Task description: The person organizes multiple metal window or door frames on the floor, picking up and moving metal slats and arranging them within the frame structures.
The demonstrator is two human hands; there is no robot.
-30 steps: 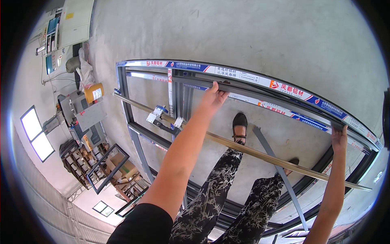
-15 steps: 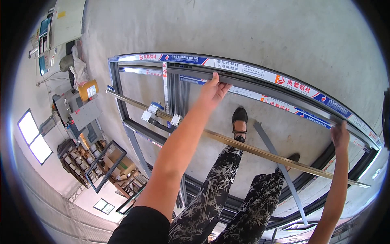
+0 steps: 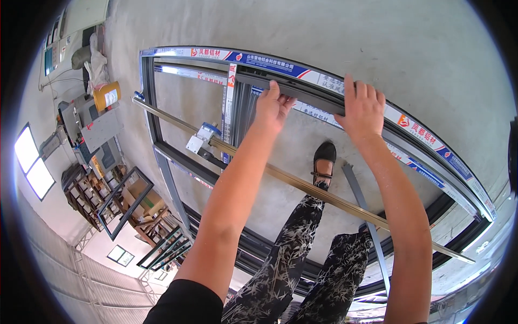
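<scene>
A large dark aluminium window frame [image 3: 410, 125], covered with printed protective film, stands around my legs. Along the inner side of its far rail lies a long dark grey strip [image 3: 318, 100]. My left hand [image 3: 275, 108] pinches this strip near its left part, thumb on top and fingers curled beneath. To its right, my right hand [image 3: 364, 108] lays its fingers over the far rail, with the thumb on the near side by the strip. A gold-coloured bar clamp [image 3: 302, 184] crosses the frame below both hands, its blue-topped metal head [image 3: 204, 136] at the left.
My shoe [image 3: 325, 159] stands on concrete inside the frame. A grey metal strip [image 3: 356, 186] slants beside it, passing under the clamp bar. At the left are a yellow drum [image 3: 107, 96], a dark sash [image 3: 124, 202] and loaded shelves [image 3: 86, 189].
My right hand has moved left from the far right end of the rail to a place near my left hand. The left hand keeps its hold on the strip while the view has shifted.
</scene>
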